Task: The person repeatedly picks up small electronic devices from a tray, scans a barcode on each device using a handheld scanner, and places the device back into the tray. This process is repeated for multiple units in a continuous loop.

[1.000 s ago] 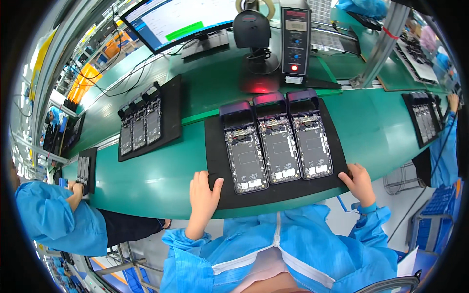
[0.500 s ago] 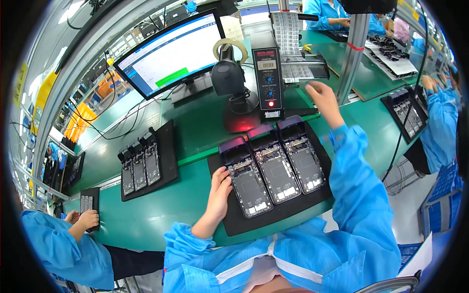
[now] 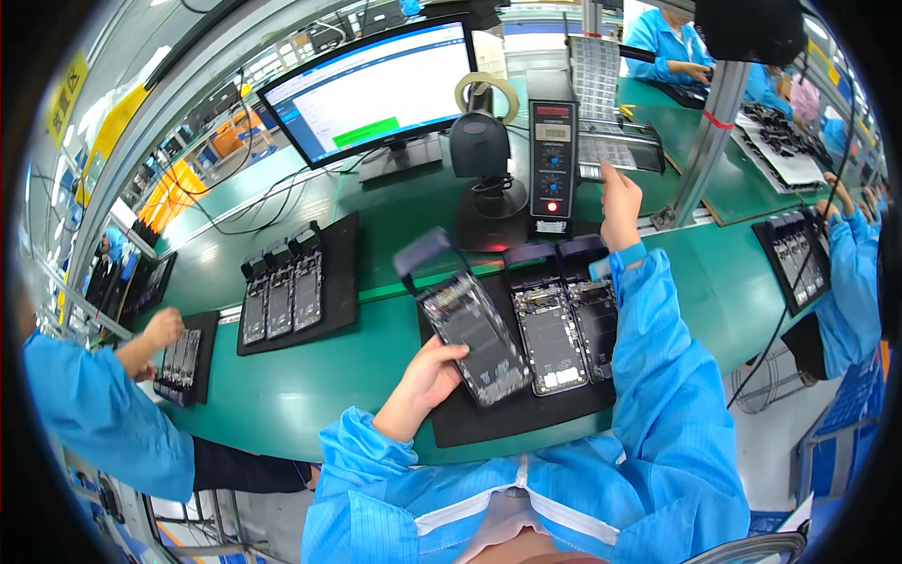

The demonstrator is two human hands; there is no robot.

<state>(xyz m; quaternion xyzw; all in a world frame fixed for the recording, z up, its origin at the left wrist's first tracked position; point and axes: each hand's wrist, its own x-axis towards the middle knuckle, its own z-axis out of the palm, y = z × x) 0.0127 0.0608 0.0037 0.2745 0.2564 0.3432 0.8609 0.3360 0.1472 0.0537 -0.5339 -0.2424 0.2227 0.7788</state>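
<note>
My left hand (image 3: 430, 381) is closed on the lower left edge of an opened smartphone (image 3: 474, 338), thumb over its inner side. The phone is raised and tilted above the black mat (image 3: 460, 425), with its dark flap-like part standing up at the far end. Two more opened phones lie side by side on the mat, a middle phone (image 3: 550, 343) and a right phone (image 3: 599, 324), the latter partly behind my right sleeve. My right hand (image 3: 620, 209) is at the front edge of the label dispenser (image 3: 615, 150), fingers curled together; what they pinch is too small to make out.
Behind the mat stand a barcode scanner (image 3: 479, 146) with a tape roll (image 3: 487, 94) on it, the dispenser's control box (image 3: 552, 160) and a monitor (image 3: 376, 89). A second mat (image 3: 338, 301) with several phones lies left. Co-workers sit at both sides. A metal post (image 3: 714, 141) rises right.
My left hand has taken hold of the leftmost phone and lifted and tilted it off the mat. My right hand has moved to the label dispenser's edge. The whole view has shifted slightly.
</note>
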